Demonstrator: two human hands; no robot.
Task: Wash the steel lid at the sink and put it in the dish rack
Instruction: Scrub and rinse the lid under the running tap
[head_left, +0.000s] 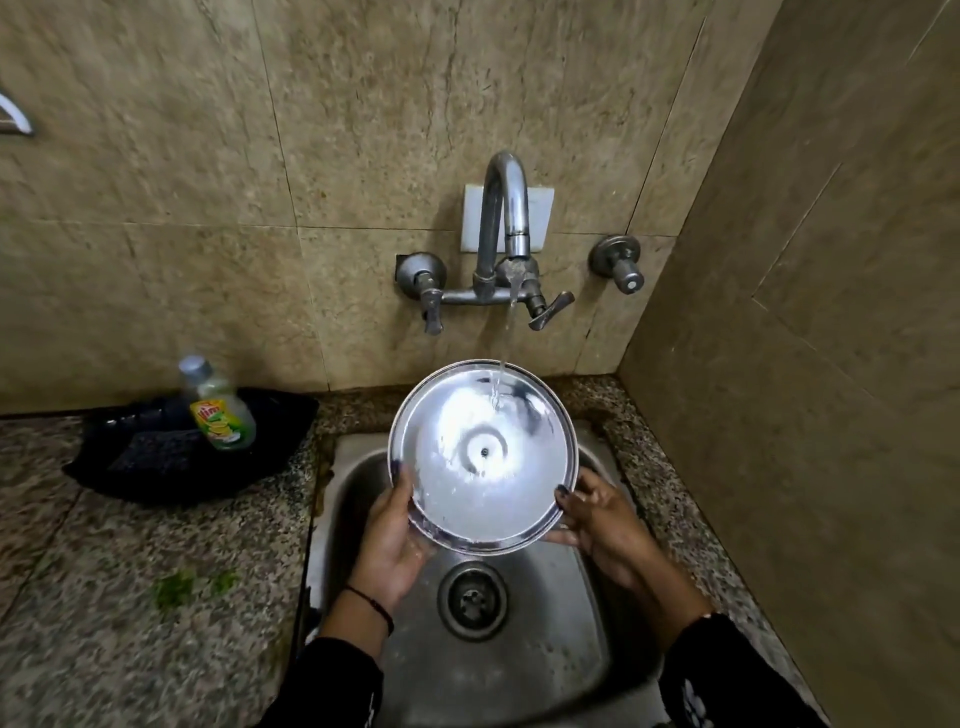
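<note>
I hold a round steel lid (483, 457) above the steel sink (587, 649), its hollow inner side facing me, a small hole at its centre. My left hand (392, 540) grips its lower left rim and my right hand (602, 525) grips its lower right rim. A thin stream of water runs from the wall tap (506, 223) onto the lid's upper part. Water sheets down the lid's lower half. No dish rack is in view.
A green dish-soap bottle (221, 410) stands on a black cloth or tray (171, 457) on the speckled granite counter (130, 597) to the left. Two tap handles (550, 309) and a separate valve (621, 265) stick out of the tiled wall. A wall closes the right side.
</note>
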